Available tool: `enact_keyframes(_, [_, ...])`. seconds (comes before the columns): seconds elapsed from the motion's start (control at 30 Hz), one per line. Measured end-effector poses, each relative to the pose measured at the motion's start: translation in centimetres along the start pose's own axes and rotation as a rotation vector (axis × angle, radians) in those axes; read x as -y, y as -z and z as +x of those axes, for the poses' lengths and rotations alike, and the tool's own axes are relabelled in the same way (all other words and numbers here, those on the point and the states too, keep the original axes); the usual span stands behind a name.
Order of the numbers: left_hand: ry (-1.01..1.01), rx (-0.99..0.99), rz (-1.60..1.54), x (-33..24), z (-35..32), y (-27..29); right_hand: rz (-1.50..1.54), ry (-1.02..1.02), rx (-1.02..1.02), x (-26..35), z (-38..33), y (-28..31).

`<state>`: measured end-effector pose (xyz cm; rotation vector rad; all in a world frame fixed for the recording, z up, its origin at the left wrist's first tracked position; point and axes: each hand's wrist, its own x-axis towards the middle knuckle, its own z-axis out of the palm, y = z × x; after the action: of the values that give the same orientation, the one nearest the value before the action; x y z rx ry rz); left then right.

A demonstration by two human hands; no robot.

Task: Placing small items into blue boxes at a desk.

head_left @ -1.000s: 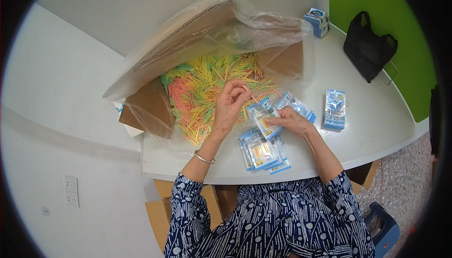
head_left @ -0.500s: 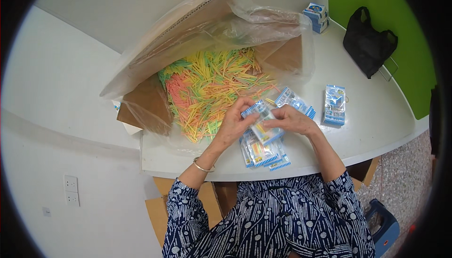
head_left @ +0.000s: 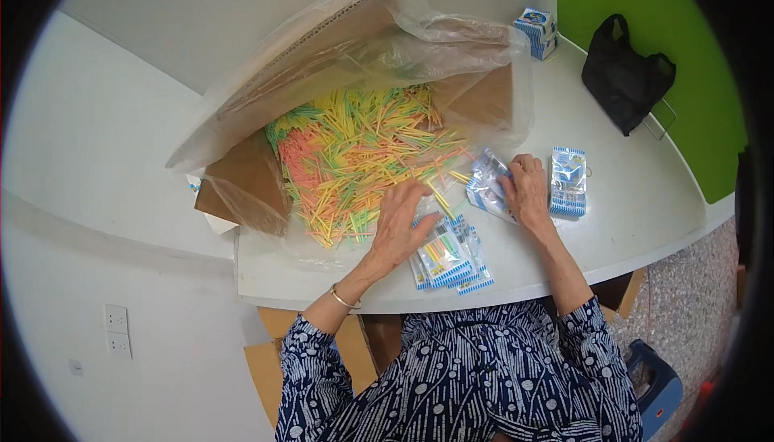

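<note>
My left hand (head_left: 398, 223) has its fingers extended and the thumb apart. It hovers between the heap of thin coloured sticks (head_left: 355, 160) and a pile of filled clear packets with blue striped ends (head_left: 445, 258). Red, yellow and green sticks show through the top packet. My right hand (head_left: 528, 193) is closed at the right edge of a flat, empty-looking clear packet (head_left: 487, 185), thumb on top; the fingertips are partly hidden. A few loose yellow sticks (head_left: 439, 198) lie between the hands.
The sticks fill a cardboard box (head_left: 242, 182) lined with clear plastic (head_left: 451, 47), its open side toward me. A stack of packets (head_left: 569, 182) stands on the white table (head_left: 621, 208) at the right. Farther back are small blue-and-white boxes (head_left: 538, 32) and a black bag (head_left: 627, 75).
The filled packet that both hands held now lies on top of the pile. My right hand has moved right to the empty-looking packet; my left hand has opened and shifted slightly left.
</note>
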<state>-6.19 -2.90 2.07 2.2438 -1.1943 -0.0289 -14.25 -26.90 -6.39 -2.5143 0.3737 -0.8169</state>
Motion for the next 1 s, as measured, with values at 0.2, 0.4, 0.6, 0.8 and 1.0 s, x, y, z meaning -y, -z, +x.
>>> enact_keyframes(0.2, [-0.038,-0.095,-0.171,-0.9,5.3,-1.6,0.336,0.113,-0.055,3.4,1.0,3.0])
enact_keyframes(0.4, [0.149,-0.007,-0.582,-0.1,6.2,-2.3,0.680,-0.160,0.166,4.1,1.0,3.6])
enact_keyframes(0.6, [0.088,0.070,-0.622,-0.3,5.8,-1.4,1.025,-0.209,0.227,5.0,1.1,3.6])
enact_keyframes(0.8, [-0.044,-0.018,-0.292,-0.7,4.2,-1.4,0.866,-0.202,0.461,4.4,1.4,3.8])
enact_keyframes(1.0, [-0.014,-0.074,-0.190,-0.7,3.5,-1.6,0.908,-0.276,0.464,4.4,1.1,3.2])
